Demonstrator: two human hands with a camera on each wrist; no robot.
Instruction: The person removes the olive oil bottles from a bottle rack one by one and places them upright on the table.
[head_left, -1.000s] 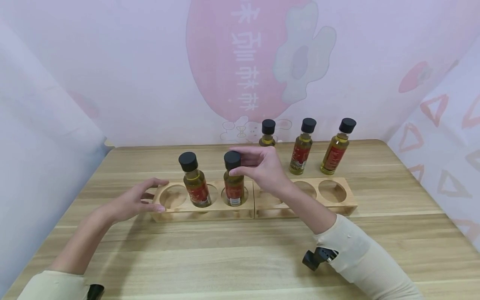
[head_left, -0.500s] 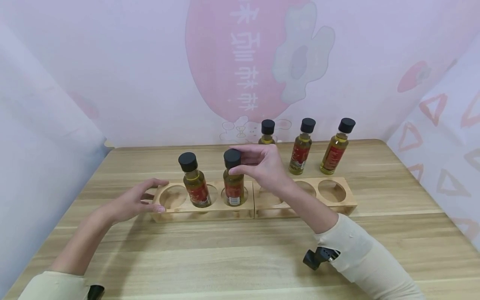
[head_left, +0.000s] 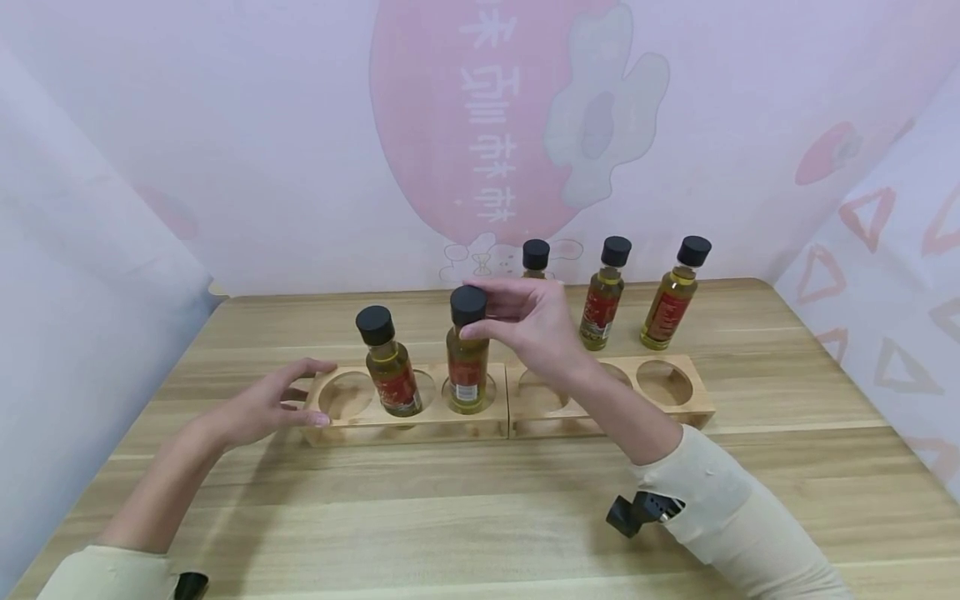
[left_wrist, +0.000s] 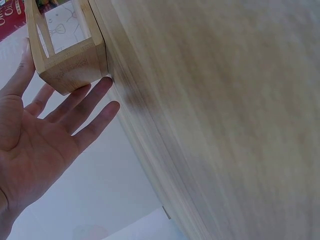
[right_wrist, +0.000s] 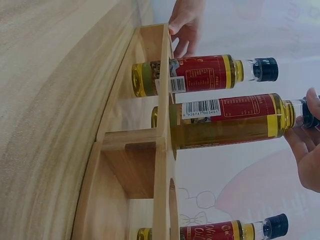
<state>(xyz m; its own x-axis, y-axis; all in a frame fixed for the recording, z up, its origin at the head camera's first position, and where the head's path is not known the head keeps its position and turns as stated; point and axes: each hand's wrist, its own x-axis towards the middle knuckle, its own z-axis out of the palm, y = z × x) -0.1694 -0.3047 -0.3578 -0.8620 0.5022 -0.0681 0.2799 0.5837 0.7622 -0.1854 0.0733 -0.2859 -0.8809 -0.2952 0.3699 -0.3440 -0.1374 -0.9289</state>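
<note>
My right hand [head_left: 536, 325] pinches an olive oil bottle [head_left: 467, 371] at the neck, just below its black cap, between thumb and fingers. That bottle stands upright in the right-hand hole of the left wooden bottle rack [head_left: 412, 432]. In the right wrist view its base [right_wrist: 156, 117] sits higher than the base of the neighbouring bottle [right_wrist: 200, 74], still within the hole. The neighbouring bottle stands in the middle hole. My left hand [head_left: 258, 404] holds the rack's left end, thumb at the front corner and index finger at the back; the other fingers lie against the end [left_wrist: 75, 70].
A second wooden rack [head_left: 667, 421] adjoins the first on the right, its holes without bottles. Behind it stand three more bottles: one [head_left: 534, 260] partly hidden by my right hand, a middle one [head_left: 602, 300] and a right one [head_left: 670, 304]. A printed cloth [head_left: 300, 150] hangs behind the table [head_left: 420, 533].
My right hand has moved slightly up, lifting the pinched bottle a little in its hole. The left hand, both racks and the other bottles stay in place.
</note>
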